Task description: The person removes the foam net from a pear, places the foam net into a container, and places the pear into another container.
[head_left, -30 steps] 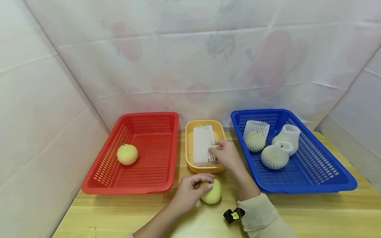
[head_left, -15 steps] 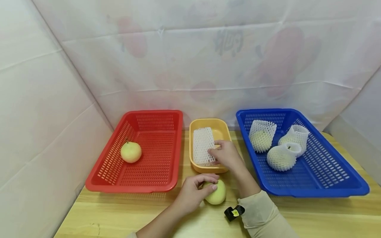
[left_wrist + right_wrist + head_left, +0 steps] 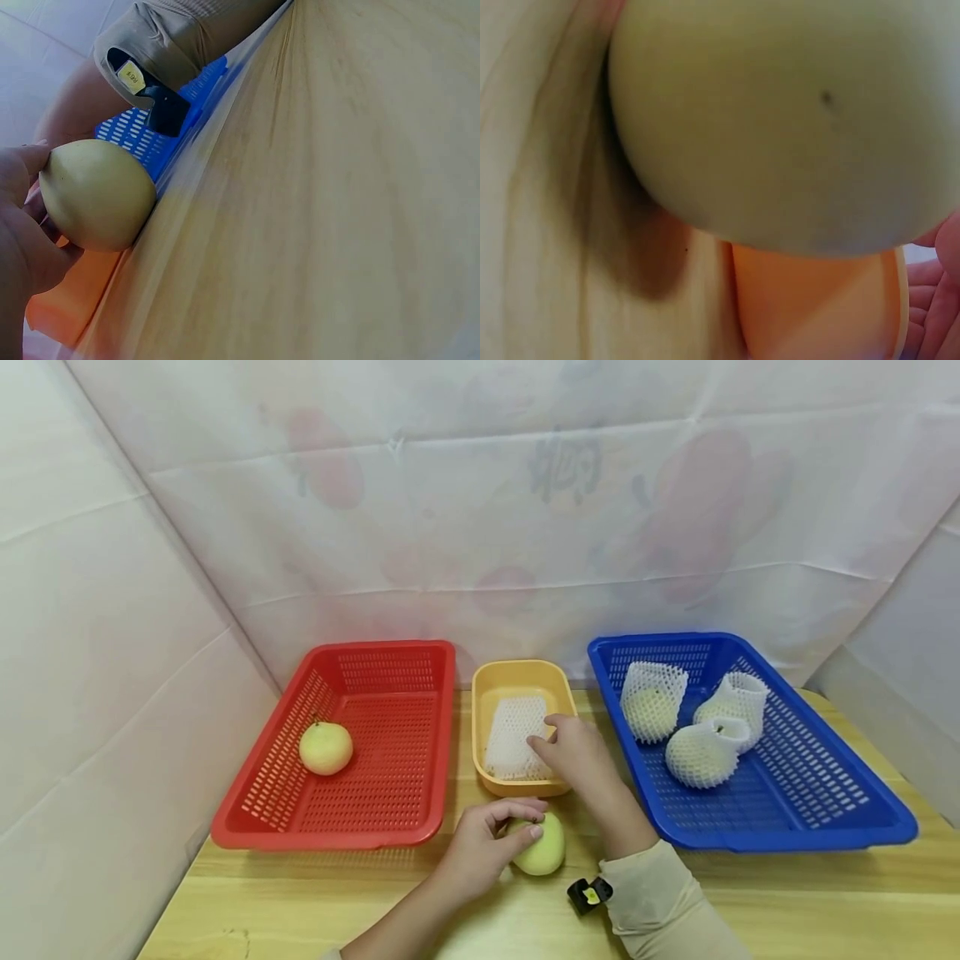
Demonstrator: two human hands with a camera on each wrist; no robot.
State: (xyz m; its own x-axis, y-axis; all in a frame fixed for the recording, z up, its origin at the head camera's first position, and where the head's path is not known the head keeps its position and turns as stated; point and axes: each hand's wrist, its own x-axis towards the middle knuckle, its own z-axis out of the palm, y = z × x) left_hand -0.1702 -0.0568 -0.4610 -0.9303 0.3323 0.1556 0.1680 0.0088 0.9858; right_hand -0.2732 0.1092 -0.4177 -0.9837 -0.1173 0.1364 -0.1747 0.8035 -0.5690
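A yellow pear [image 3: 542, 847] with a short stem rests on the wooden table, and my left hand [image 3: 483, 847] holds it between thumb and fingers. The left wrist view shows the same pear [image 3: 97, 195] in that grip. Over the right side of the yellow container [image 3: 480, 693] is my right hand [image 3: 577, 750], thumb and index finger apart. White foam net sleeves [image 3: 517, 739] lie flat in that container beside these fingertips; any contact is hard to make out. In the right wrist view the pear [image 3: 780, 127] fills much of the picture and blocks the container's inside.
A red basket [image 3: 435, 735] on the left holds one bare pear [image 3: 326, 748]. On the right, a blue basket [image 3: 787, 839] holds three net-wrapped pears [image 3: 701, 756]. A black strap-like device [image 3: 588, 895] sits at the right cuff. White fabric walls [image 3: 480, 527] stand behind.
The foam net that stood raised at my right fingertips has dropped flat into the yellow container. My right fingers have spread slightly. The left hand keeps holding the pear in place.
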